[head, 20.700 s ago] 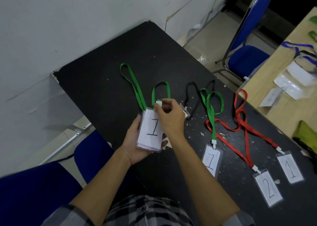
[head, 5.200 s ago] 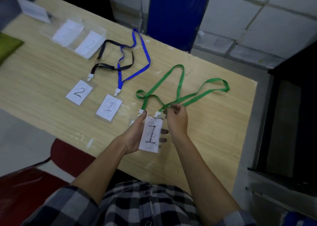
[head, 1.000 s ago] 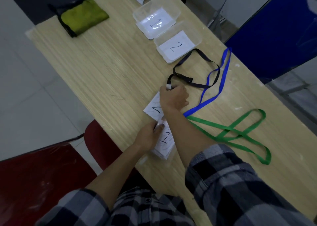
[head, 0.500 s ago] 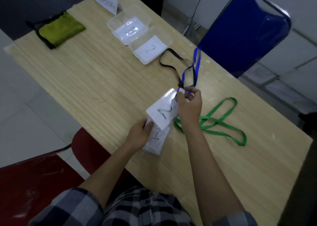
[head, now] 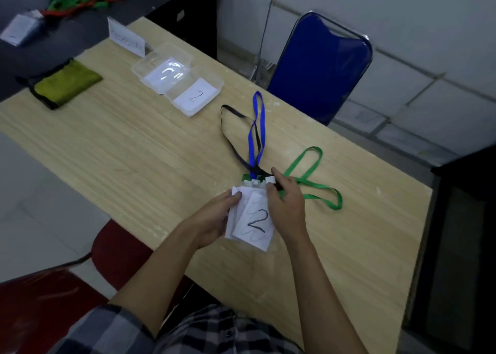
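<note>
A stack of clear badge holders (head: pixel 251 219) with paper cards is in both my hands, just above the wooden table (head: pixel 134 149). The top card shows a handwritten 2. My left hand (head: pixel 214 219) grips the stack from its left side. My right hand (head: pixel 285 203) holds the right edge and pinches the white clips at the top. A black lanyard (head: pixel 230 136), a blue lanyard (head: pixel 256 128) and green lanyards (head: pixel 311 171) trail from the clips across the table.
Two clear plastic tubs (head: pixel 166 69) (head: pixel 196 93) with numbered cards stand at the table's far side, beside a folded paper sign (head: pixel 127 41). An olive pouch (head: pixel 64 82) lies far left. A blue chair (head: pixel 322 66) stands behind the table, a red chair (head: pixel 80 273) below it. A dark table (head: pixel 48 34) holds more lanyards.
My right hand has brought the card marked 2 down onto the stack in my left hand; it now lies on top, covering the card marked 1. The black and blue lanyards trailed along.
</note>
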`<state>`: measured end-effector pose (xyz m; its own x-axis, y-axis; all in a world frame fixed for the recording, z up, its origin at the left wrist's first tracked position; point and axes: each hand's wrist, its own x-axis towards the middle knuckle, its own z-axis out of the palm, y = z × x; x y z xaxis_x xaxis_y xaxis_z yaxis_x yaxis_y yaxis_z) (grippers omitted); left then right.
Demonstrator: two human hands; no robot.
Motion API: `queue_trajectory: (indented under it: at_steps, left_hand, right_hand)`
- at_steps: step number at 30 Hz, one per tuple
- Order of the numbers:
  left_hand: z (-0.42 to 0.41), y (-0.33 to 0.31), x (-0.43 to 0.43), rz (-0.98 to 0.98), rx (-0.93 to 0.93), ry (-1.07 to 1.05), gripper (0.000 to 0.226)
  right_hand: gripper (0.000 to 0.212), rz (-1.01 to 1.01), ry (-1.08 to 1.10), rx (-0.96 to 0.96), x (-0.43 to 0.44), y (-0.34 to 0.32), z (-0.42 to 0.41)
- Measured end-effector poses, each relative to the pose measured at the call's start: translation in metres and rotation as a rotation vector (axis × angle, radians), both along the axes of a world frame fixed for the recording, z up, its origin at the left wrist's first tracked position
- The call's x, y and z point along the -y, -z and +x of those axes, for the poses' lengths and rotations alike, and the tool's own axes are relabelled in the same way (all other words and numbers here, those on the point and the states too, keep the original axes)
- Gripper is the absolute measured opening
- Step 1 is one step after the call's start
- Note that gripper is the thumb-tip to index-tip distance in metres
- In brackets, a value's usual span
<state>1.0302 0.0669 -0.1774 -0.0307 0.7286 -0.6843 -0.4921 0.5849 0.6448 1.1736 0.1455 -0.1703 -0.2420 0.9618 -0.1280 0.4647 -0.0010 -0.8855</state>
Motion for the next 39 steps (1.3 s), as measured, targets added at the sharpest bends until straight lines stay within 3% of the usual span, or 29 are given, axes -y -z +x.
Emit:
queue_trajectory:
  at_steps: [5,10,13,17,20,24,28,32,35,38,39]
  left_hand:
    - [0.034,-0.015,-0.001,-0.024,-0.339,0.041,0.033]
    - [0.066,-0.042,0.003,0.049,-0.551,-0.022,0.033]
    - [0.068,-0.063,0.006,0.104,-0.633,-0.034,0.023]
    - [0.061,-0.097,0.014,0.212,-0.727,-0.062,0.028]
    - [0.047,-0.127,0.020,0.266,-0.763,-0.081,0.031]
    - [0.023,-0.173,0.034,0.334,-0.804,-0.152,0.030]
    - [0.003,-0.202,0.047,0.348,-0.826,-0.192,0.036]
    - [-0.020,-0.215,0.081,0.391,-0.816,-0.220,0.029]
    - [-0.044,-0.214,0.119,0.418,-0.793,-0.237,0.028]
    - [-0.081,-0.208,0.164,0.441,-0.759,-0.276,0.029]
    - [-0.094,-0.206,0.179,0.447,-0.764,-0.286,0.029]
  right_hand:
    - [0.035,0.075,0.028,-0.049,0.009,-0.004,0.009]
    - [0.029,-0.046,0.187,-0.223,0.016,-0.026,0.012]
    - [0.026,-0.070,0.140,-0.300,0.009,-0.042,0.014]
    - [0.029,-0.192,0.018,-0.502,-0.003,-0.076,0.012]
    - [0.045,-0.249,-0.109,-0.632,-0.015,-0.096,0.016]
    - [0.047,-0.242,-0.241,-0.669,-0.009,-0.125,0.005]
    - [0.054,-0.127,-0.407,-0.569,0.014,-0.141,-0.012]
    - [0.041,-0.077,-0.472,-0.524,0.063,-0.145,-0.042]
    - [0.053,-0.074,-0.486,-0.480,0.108,-0.145,-0.075]
    - [0.015,-0.102,-0.420,-0.485,0.155,-0.139,-0.118]
    - [0.019,-0.125,-0.401,-0.491,0.171,-0.136,-0.133]
